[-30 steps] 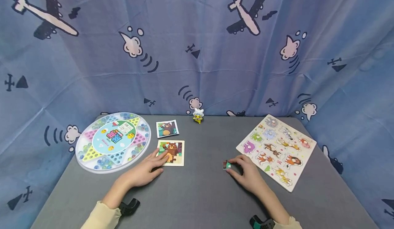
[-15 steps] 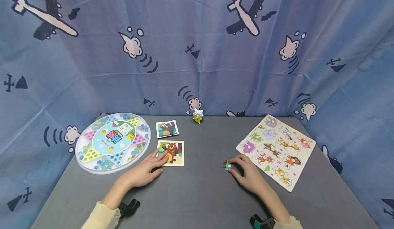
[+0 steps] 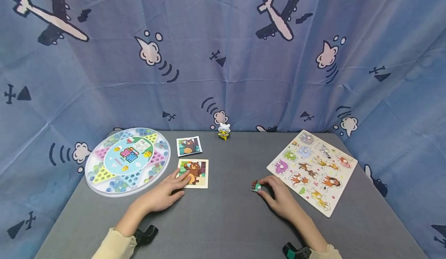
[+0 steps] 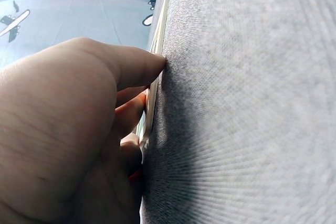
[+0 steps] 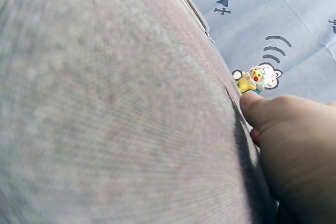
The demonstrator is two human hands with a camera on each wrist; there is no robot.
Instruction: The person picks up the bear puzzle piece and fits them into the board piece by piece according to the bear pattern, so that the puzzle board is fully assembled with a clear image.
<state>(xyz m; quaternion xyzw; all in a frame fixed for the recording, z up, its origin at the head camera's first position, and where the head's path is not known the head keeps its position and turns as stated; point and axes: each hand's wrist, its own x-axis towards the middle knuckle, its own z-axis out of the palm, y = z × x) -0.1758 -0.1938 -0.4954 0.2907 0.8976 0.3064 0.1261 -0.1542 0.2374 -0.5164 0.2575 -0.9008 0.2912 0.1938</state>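
Observation:
In the head view my left hand (image 3: 166,191) rests on the left side of a bear jigsaw puzzle (image 3: 206,177), its fingers spread loosely over the picture. Cream wood shows at the puzzle's lower right corner. The left wrist view has the thumb (image 4: 149,62) at the edge of the puzzle board (image 4: 160,30), down by the tabletop. To the right, close over the table, my right hand (image 3: 280,197) pinches a small green and brown puzzle piece (image 3: 256,186) between thumb and fingers. That piece is hidden in the right wrist view, where the hand (image 5: 299,140) covers it.
Behind the puzzle lies a bear picture card (image 3: 189,146). A round marble board game (image 3: 129,158) sits at the left, and an animal peg puzzle (image 3: 313,170) at the right, near my right hand. A small yellow and white figurine (image 3: 224,131) stands at the table's back edge.

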